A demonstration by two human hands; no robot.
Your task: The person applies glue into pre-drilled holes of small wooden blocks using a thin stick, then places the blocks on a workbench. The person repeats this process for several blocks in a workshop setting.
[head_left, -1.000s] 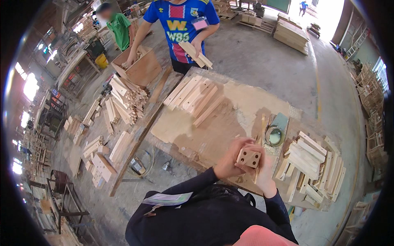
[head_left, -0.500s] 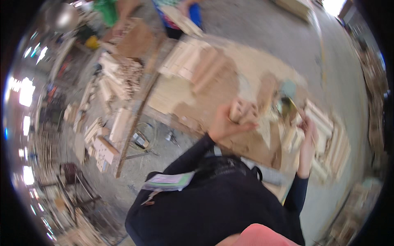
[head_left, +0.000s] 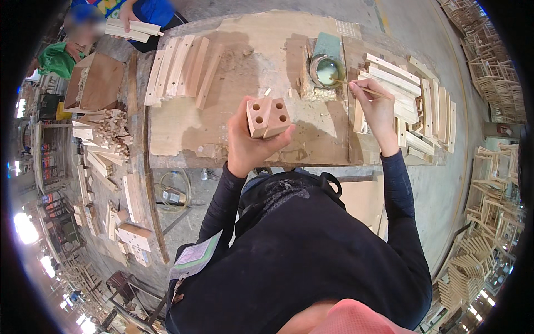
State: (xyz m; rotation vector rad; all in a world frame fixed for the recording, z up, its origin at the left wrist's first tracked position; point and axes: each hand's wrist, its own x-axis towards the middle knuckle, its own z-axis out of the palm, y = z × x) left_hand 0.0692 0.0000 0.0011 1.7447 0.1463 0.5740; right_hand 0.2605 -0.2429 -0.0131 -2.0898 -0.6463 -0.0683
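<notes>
My left hand [head_left: 242, 146] is wrapped round two pale wooden pieces [head_left: 268, 118], held side by side above the table. Their end faces point up, with several round drilled holes in them. Between finger and thumb my right hand [head_left: 378, 107] pinches a thin stick-like tool [head_left: 346, 82], whose far end reaches over the rim of a round pot [head_left: 327, 71] and into it. Whitish-green liquid shows inside the pot. I cannot tell whether the hidden tip has bristles.
Wooden pieces lie in a row [head_left: 181, 65] at the table's far left, and a pile of wooden pieces [head_left: 392, 83] lies on its right. A green block [head_left: 328, 43] sits behind the pot. Another person's hand [head_left: 129, 16] holds strips at far left, beside a wooden box [head_left: 100, 82].
The whole view has swung and become sharp. My left hand still grips the wooden pieces, and my right hand still has the stick at the pot.
</notes>
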